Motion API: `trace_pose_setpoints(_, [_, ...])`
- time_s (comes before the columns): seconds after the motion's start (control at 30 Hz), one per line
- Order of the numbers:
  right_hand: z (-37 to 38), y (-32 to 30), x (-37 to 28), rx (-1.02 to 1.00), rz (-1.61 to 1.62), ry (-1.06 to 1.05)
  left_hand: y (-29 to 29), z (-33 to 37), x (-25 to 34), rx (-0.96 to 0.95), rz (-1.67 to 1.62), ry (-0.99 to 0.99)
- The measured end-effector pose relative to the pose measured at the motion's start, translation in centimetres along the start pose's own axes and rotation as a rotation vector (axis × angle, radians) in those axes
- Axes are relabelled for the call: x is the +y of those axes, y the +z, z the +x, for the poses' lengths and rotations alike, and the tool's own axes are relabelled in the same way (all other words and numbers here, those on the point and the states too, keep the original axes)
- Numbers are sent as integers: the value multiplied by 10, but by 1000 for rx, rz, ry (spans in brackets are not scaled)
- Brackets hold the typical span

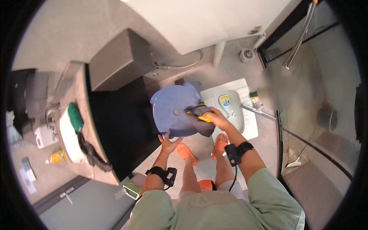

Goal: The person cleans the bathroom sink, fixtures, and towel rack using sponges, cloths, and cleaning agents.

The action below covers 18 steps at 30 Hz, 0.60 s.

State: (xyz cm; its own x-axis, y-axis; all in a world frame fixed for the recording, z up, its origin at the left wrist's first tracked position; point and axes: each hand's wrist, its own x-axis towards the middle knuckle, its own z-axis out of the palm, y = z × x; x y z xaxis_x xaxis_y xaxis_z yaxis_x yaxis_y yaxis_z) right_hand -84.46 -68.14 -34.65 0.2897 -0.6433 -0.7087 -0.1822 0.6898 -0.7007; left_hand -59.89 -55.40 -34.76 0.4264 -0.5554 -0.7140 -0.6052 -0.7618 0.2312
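In front of me stands a blue plastic stool [168,97], with a round hole in the middle of its seat. My right hand [218,119] is closed on a grey cloth with yellow edges [200,115], which lies over the right part of the seat and is partly blurred. My left hand [169,144] has its fingers spread at the near edge of the stool; the fingertips reach its rim, and whether they press on it I cannot tell. A white bottle with a yellow and blue label [225,104] lies just beyond my right hand.
Right of the stool is a white squat pan [235,122], crossed by a metal bar [258,112]. Glass panels [314,126] rise at the far right. On the left, a counter with a white basin [71,140] carries a dark cloth [90,153]. A grey box [120,61] juts from the wall.
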Motion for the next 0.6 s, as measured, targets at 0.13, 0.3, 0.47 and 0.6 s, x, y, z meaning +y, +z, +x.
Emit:
trace_pose_setpoints(0.13, [-69,-62,-56,-246,729,82,-67,-58,-1,-144,-248,126])
trace_pose_setpoints(0.3, [-112,-154,-138,-153,954,-622,-186,-197,21,-247,-838,41])
trace_pose_setpoints(0.47, [-219,-150,-320,-360,1049,-1197,-303,-292,28,11,-883,225])
trace_pose_setpoints(0.6, [-323,-122,-417,-425,1020,-1303,-362,-340,70,401,-916,592])
